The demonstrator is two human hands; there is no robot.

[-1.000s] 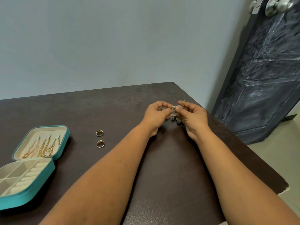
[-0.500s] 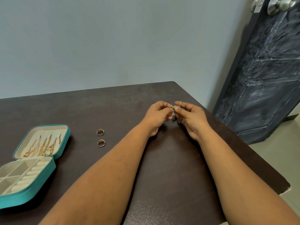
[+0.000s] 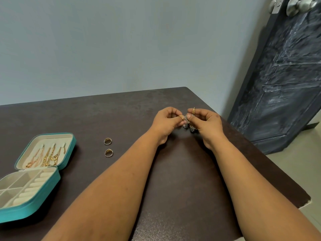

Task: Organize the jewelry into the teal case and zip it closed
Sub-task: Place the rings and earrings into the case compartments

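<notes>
The teal case (image 3: 66,173) lies open at the table's left, gold chains (image 3: 46,156) hanging in its lid and cream ring rolls in its base. Two gold rings (image 3: 107,141) (image 3: 108,152) lie on the table to its right. Over the table's far right part, my left hand (image 3: 165,123) and my right hand (image 3: 206,124) meet at the fingertips and together pinch a dangling dark-stoned earring pair (image 3: 188,125). A gold ring sits on a finger of each hand.
The dark brown table (image 3: 182,180) ends at a chipped right edge close to my right forearm. A dark door (image 3: 286,75) with a metal knob stands to the right. A pale blue wall runs behind the table.
My hands have drawn slightly apart at the fingertips, and the dangling stones now hang lower between them. The case and the two loose rings stay where they were.
</notes>
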